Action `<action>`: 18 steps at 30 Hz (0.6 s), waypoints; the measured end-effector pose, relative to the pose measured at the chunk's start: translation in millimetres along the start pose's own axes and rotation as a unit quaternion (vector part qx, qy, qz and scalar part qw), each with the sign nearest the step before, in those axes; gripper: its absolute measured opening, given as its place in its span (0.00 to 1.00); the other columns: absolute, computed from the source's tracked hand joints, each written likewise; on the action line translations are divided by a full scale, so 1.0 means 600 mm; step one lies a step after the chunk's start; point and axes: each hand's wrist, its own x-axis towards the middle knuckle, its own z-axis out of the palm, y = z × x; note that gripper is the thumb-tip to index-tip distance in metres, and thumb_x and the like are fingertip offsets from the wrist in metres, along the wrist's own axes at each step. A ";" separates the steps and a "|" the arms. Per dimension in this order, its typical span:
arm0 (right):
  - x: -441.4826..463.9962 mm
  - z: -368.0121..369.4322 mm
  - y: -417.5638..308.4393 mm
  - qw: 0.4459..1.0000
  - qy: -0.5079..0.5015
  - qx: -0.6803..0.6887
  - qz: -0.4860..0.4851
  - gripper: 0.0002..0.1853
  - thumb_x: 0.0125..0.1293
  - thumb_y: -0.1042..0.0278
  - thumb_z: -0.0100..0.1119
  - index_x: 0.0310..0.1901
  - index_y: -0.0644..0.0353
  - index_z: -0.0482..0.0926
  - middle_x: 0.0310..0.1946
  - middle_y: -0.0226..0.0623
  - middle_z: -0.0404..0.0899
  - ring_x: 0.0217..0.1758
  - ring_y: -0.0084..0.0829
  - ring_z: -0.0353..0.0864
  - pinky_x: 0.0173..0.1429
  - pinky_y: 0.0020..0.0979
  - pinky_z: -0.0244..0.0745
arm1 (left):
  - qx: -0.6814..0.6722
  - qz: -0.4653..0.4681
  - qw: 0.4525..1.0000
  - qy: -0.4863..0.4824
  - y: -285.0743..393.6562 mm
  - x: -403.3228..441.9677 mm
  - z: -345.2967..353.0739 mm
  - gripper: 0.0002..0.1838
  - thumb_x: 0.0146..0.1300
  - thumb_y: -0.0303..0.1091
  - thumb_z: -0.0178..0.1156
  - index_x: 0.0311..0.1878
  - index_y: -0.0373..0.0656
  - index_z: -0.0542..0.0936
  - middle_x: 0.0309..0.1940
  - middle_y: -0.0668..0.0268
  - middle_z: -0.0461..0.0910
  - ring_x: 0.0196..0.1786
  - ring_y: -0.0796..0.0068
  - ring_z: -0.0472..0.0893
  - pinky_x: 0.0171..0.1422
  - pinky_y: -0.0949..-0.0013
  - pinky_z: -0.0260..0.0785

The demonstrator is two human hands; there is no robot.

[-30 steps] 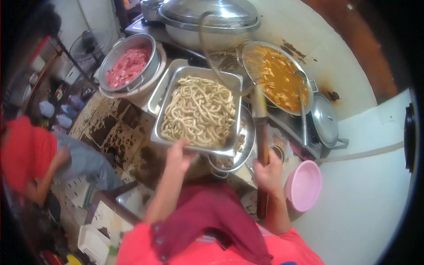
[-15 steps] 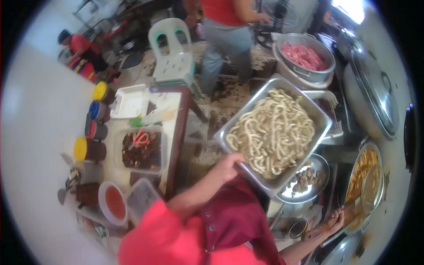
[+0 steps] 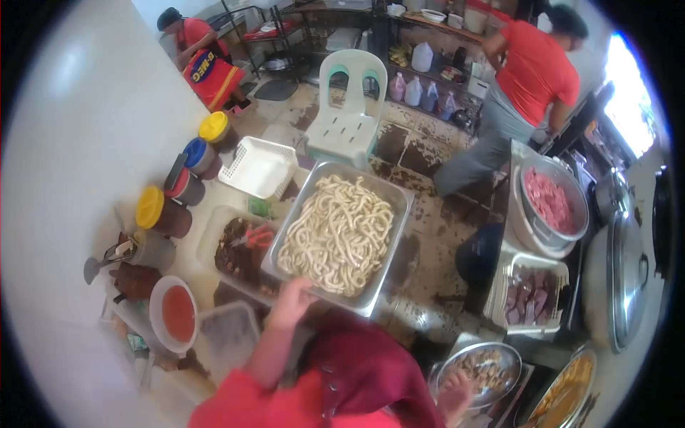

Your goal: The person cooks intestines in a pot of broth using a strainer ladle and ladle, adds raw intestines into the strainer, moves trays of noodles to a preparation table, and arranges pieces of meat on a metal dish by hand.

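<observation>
My left hand (image 3: 292, 301) grips the near edge of a rectangular metal pan (image 3: 399, 235), its fingers closed on the rim. Heaped in the pan are pale, coiled strands that look like intestines (image 3: 339, 235). The pan is held up, overlapping the view of the left table and a plastic tub (image 3: 207, 246) of dark pieces with orange-handled scissors (image 3: 258, 235). Low on the right, my right hand (image 3: 455, 396) is raised with fingers apart, holding nothing. It is beside a round metal dish (image 3: 515, 371) of small brown chunks, covering part of its left rim; I cannot tell whether they touch.
Left table: a white basket (image 3: 260, 167), lidded jars (image 3: 163, 211), a bowl of orange-red liquid (image 3: 178, 319). Right side: a pot of pink meat (image 3: 548, 201), a basket of dark slabs (image 3: 529, 299), a pot of yellowish stew (image 3: 567, 389). A chair (image 3: 349, 107) and two people stand beyond.
The pan has moved left with my left hand, from over the right counter toward the left table. My right hand has let go of the long handle at the stew pot. One person has shifted right.
</observation>
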 end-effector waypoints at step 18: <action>0.553 0.821 0.255 0.871 -0.219 -0.439 0.007 0.29 0.43 0.85 0.46 0.54 0.68 0.68 0.38 0.38 0.74 0.38 0.32 0.74 0.43 0.29 0.70 | 0.059 0.089 0.991 -0.081 0.099 0.320 -0.006 0.33 0.53 0.28 0.55 0.63 0.36 0.56 0.57 0.52 0.67 0.57 0.56 0.71 0.61 0.48 0.66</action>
